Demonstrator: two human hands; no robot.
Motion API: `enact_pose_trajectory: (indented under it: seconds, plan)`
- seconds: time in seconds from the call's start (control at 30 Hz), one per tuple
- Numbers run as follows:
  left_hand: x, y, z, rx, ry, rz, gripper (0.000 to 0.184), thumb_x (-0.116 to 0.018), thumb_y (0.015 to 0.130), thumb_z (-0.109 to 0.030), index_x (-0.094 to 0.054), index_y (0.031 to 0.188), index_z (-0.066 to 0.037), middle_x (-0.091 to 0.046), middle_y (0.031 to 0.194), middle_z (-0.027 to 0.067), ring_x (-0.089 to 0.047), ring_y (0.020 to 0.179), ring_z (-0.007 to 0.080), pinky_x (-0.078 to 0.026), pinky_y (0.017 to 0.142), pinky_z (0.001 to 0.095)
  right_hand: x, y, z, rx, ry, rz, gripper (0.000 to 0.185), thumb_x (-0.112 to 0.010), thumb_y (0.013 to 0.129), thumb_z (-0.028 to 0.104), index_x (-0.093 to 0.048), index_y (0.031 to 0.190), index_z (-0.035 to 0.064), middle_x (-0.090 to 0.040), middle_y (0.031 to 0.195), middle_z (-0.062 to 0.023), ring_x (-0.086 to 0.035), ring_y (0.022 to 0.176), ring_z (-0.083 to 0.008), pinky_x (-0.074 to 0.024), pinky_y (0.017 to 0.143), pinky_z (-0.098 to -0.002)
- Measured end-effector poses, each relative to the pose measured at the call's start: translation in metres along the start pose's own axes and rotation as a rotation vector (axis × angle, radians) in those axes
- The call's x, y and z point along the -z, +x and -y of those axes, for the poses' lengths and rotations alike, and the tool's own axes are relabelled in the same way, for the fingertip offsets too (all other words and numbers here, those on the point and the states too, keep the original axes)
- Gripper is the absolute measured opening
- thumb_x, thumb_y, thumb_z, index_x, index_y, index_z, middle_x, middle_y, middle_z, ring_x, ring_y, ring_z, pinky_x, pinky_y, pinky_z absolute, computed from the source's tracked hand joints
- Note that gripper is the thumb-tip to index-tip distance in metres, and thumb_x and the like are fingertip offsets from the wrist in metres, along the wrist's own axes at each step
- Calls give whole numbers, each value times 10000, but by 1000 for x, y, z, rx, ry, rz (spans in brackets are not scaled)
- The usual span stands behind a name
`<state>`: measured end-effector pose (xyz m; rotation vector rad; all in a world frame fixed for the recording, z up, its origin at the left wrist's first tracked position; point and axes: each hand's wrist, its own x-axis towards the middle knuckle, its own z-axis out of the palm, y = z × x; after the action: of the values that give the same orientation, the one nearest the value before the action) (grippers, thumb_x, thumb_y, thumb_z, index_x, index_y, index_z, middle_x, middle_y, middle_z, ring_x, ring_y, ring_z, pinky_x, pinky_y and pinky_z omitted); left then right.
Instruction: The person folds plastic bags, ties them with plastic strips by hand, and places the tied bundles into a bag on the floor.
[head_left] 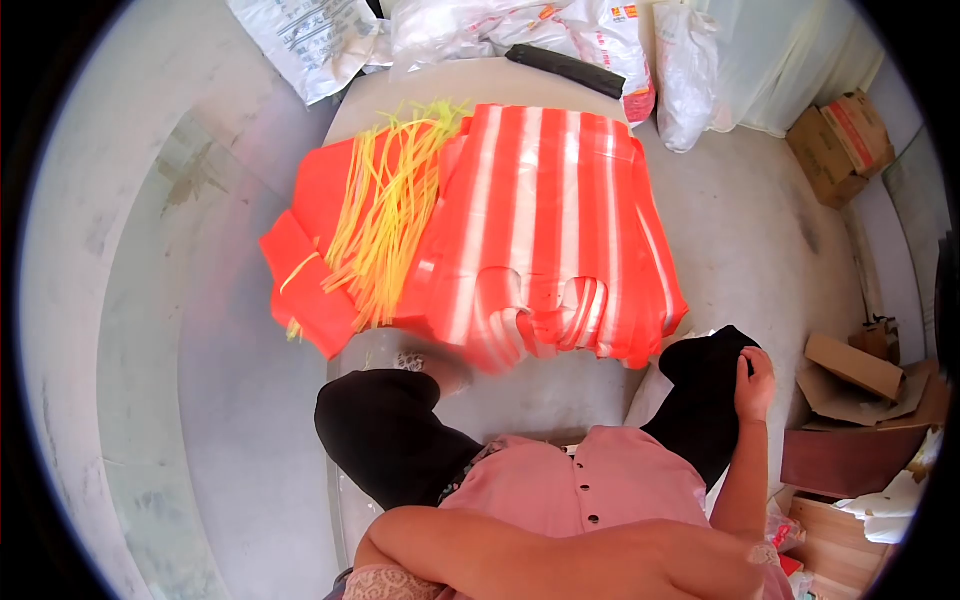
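Observation:
My right hand rests on the black trouser leg at my right knee, fingers laid against the cloth, holding nothing. My left forearm crosses my pink shirt toward my right upper arm; the fingers of my left hand cannot be made out. In front of me lies a stack of red-and-white striped plastic bags, its near edge gathered in folds. Yellow strips lie in a loose bundle left of it, over plain red plastic. A folded red piece with a yellow strip on it is at the left.
A dark bar-shaped object lies at the far edge of the pale work surface. White sacks stand behind. Cardboard boxes are at the far right, with an open carton nearer on the right.

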<state>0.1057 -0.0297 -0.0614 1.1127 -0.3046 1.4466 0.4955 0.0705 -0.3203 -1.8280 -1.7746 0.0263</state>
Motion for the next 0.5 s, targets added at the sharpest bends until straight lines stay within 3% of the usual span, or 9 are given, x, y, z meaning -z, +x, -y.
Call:
enact_pose_trajectory:
  seconds: [0.27,0.37,0.5]
  plan:
    - [16,8,-3,11,18,88,261,-701,1010,-245,-681,839,-49,-649,899,100,-637,794,281,-500,698,378,-1,-1,-2,-9,-5,-5,144,-657,970,101,-726,1048,2,-725,1161,-156,-680,1100,-353,-533,988,-418]
    - [7,6,-5,48,27,8,300,-704,1010,-285,-676,833,-45,-649,903,103,-639,792,284,-500,689,383,-2,-1,-2,-11,2,-6,141,-661,969,101,-728,1047,5,-725,1165,-153,-679,1105,-349,-533,989,-416]
    - [-1,-4,13,-93,235,-72,316,-701,1012,-300,-672,831,-42,-656,920,100,-643,789,286,-500,681,392,-1,-1,-1,-11,3,-14,137,-669,963,99,-731,1045,7,-726,1166,-149,-679,1109,-345,-533,991,-414]
